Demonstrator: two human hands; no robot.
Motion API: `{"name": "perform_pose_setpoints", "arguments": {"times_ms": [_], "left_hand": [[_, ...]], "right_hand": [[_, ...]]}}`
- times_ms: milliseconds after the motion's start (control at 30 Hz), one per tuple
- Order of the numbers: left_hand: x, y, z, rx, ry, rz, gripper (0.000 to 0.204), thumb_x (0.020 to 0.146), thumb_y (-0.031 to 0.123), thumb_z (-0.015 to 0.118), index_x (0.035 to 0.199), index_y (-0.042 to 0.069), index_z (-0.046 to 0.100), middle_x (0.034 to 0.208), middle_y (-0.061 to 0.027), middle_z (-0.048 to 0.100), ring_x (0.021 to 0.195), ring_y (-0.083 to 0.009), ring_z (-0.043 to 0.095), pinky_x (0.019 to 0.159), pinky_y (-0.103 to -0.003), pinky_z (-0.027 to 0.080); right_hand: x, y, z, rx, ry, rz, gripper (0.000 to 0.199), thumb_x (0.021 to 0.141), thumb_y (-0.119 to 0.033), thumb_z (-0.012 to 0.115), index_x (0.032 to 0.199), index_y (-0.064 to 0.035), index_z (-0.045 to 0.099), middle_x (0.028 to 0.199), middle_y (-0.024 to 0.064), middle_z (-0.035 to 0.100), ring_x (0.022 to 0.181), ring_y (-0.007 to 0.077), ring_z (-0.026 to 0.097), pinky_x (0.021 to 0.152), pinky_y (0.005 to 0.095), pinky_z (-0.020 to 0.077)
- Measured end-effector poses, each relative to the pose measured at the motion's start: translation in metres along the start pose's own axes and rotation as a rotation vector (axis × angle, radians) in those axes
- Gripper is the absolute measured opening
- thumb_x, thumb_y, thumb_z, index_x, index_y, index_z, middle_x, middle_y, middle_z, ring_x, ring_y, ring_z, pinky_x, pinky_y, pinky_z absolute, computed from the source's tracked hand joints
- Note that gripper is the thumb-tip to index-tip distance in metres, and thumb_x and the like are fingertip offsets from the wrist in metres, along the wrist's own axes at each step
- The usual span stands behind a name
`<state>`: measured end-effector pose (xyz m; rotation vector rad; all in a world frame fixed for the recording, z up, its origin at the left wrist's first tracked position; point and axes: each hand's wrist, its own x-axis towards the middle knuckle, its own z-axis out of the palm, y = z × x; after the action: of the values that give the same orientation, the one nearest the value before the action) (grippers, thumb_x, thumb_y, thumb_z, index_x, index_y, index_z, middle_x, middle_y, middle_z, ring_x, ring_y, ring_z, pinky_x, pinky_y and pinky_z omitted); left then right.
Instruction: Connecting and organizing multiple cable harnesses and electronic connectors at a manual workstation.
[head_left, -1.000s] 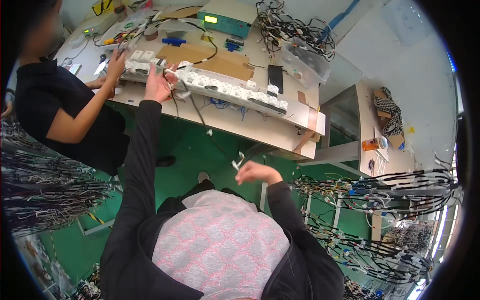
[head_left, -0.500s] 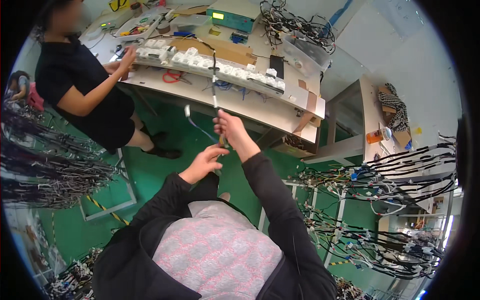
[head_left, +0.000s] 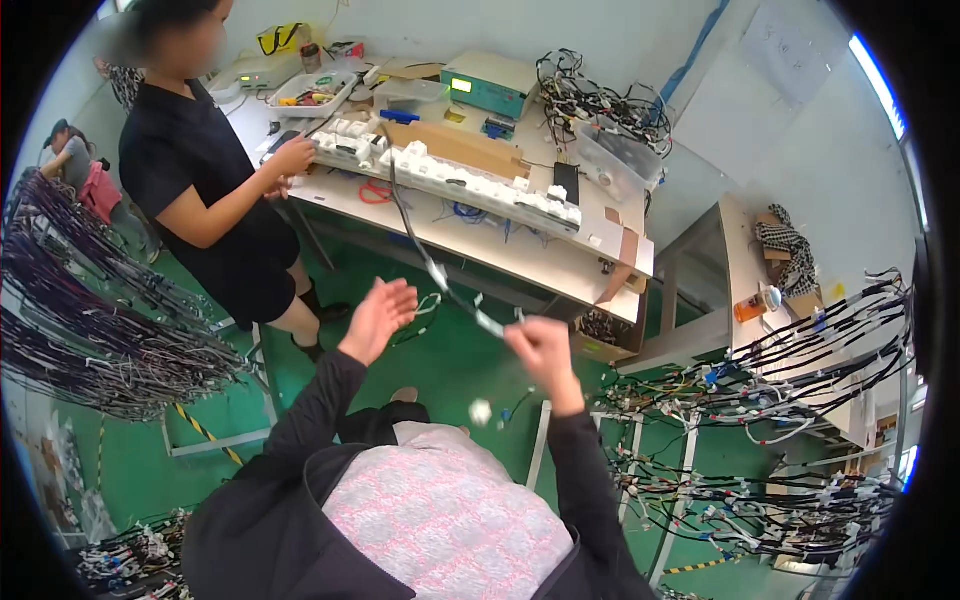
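A black-wrapped wiring harness with white tape bands slants down from the bench to my right hand, which is closed round it. Below that hand dangle loose wire ends with a white connector, blurred by motion. My left hand is open, palm up and fingers spread, apart from the harness. Thin wires hang just right of its fingers. The harness's far end reaches a long board of white connector blocks on the bench.
A person in black stands left at the bench, hands by the board. Green test box, tool tray and tangled harnesses are behind. Racks of hanging harnesses stand left and right.
My right hand has moved right and down, carrying the harness along. My left hand has let go, opened and moved left. The view has shifted slightly.
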<state>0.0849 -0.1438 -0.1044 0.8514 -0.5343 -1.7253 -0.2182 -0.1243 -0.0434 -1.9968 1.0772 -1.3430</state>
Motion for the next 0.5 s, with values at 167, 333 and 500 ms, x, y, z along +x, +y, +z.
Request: {"name": "perform_pose_setpoints", "arguments": {"times_ms": [167,333,500], "left_hand": [[0.104,0.070,-0.024,-0.279,-0.027,0.032,0.081,0.097,0.063,0.038,0.147,-0.001,0.031,0.144,-0.0234,0.044,0.131,-0.0349,0.047,0.106,-0.045,0.038],[0.240,0.047,-0.083,0.506,0.314,0.247,0.066,0.093,0.050,0.061,0.129,-0.004,0.053,0.122,-0.0127,0.060,0.113,-0.0191,0.052,0.099,-0.032,0.038],[0.286,0.059,-0.059,0.558,0.323,0.350,0.049,0.092,0.043,0.064,0.105,-0.004,0.063,0.103,-0.0086,0.065,0.095,-0.0159,0.057,0.084,-0.030,0.044]], "right_hand": [[-0.156,0.034,0.028,-0.143,-0.172,0.694,0.038,0.091,-0.031,0.065,0.071,0.0012,0.065,0.053,0.0069,0.047,0.053,0.0101,0.043,0.050,0.0318,0.0352],[-0.204,0.019,0.084,-0.026,0.002,0.943,0.038,0.092,-0.032,0.065,0.075,0.0021,0.068,0.054,-0.0005,0.042,0.056,0.0074,0.040,0.050,0.0291,0.0299],[-0.225,0.023,0.124,-0.069,0.169,1.053,0.040,0.091,-0.035,0.065,0.075,0.0022,0.066,0.053,0.0087,0.044,0.054,0.0114,0.042,0.052,0.0326,0.0366]]}}
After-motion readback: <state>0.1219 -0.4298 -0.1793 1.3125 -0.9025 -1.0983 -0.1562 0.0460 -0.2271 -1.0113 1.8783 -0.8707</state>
